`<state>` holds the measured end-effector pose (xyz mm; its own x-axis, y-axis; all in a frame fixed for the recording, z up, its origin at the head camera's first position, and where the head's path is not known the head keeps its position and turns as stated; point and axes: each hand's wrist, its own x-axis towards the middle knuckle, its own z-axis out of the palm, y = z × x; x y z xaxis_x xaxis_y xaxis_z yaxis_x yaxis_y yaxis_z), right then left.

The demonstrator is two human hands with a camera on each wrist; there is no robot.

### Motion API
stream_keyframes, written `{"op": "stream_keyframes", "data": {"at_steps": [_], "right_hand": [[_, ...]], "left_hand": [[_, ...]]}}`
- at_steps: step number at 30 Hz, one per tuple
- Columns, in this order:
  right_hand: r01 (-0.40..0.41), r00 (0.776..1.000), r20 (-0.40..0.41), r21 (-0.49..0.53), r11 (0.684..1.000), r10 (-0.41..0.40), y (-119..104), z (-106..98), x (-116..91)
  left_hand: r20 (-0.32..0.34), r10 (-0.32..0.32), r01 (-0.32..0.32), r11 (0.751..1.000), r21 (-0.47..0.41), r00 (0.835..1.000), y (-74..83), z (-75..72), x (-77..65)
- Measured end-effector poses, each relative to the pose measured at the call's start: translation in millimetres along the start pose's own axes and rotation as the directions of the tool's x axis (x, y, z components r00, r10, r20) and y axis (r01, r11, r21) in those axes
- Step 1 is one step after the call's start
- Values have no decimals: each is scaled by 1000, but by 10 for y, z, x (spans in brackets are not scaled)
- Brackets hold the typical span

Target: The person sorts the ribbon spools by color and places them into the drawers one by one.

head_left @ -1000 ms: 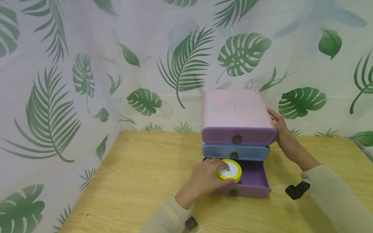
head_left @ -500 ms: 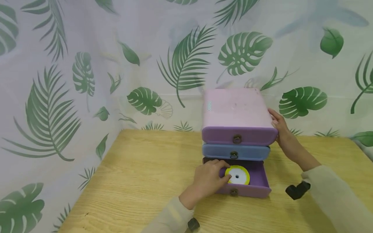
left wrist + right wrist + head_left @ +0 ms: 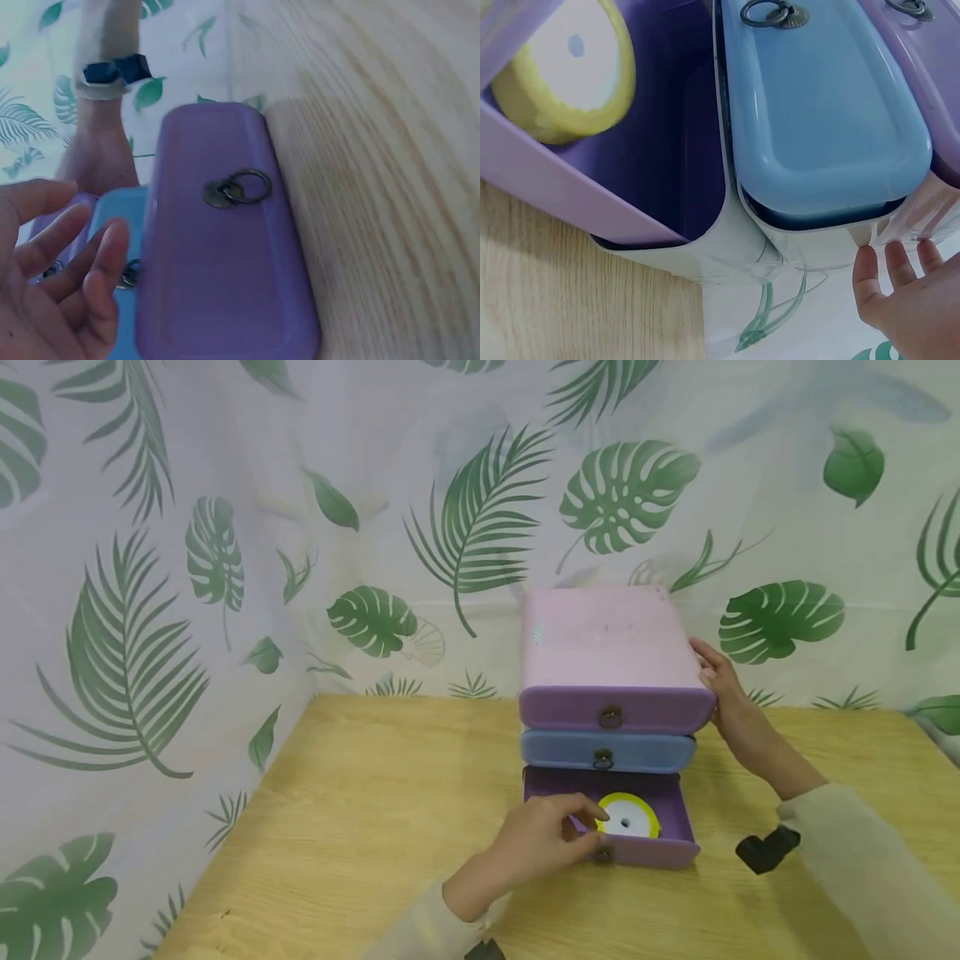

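A roll of yellow ribbon with white sides lies in the pulled-out bottom drawer, and also shows there in the right wrist view. My left hand is at the drawer's front left, its fingertips beside the roll. In the left wrist view the fingers of my left hand are loosely bent with nothing between them, near the purple drawer front with its ring pull. My right hand rests its fingertips on the right side of the pink-topped drawer unit.
Above the bottom drawer, the blue drawer and the purple top drawer are pushed in, each with a ring pull. The unit stands on a wooden table, before a leaf-patterned curtain.
My left hand has let go of the ribbon roll and drawn back toward the drawer's front. The roll now lies in the drawer, further right. My right hand has stayed at the unit's side.
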<state>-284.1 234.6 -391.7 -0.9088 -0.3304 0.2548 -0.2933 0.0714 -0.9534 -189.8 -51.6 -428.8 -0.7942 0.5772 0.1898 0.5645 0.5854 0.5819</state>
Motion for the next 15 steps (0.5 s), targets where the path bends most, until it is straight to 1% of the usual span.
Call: {"op": "stream_keyframes", "data": {"at_steps": [2,4,7,9,11,15], "right_hand": [[1,1000,0,3,1000,-1,9,3,-2],[7,1000,1,4,1000,-7,10,5,-7],[22,1000,1,4,1000,-22,14,6,-5],[30,1000,3,2,1000,-30,9,6,0],[33,999,4,1,999,-33,7,5,5],[21,1000,0,-1,1000,-21,6,3,-1]], "left_hand": [[95,16,-9,998,-70,995,-2,0,-49],[183,39,-13,990,-140,982,-13,13,-97],[267,79,-25,980,-198,960,-41,43,-156],[286,94,-41,982,-186,954,-63,62,-184],[292,91,-50,988,-145,952,-88,71,-205],[324,55,-15,992,-125,944,-137,85,-228]]}}
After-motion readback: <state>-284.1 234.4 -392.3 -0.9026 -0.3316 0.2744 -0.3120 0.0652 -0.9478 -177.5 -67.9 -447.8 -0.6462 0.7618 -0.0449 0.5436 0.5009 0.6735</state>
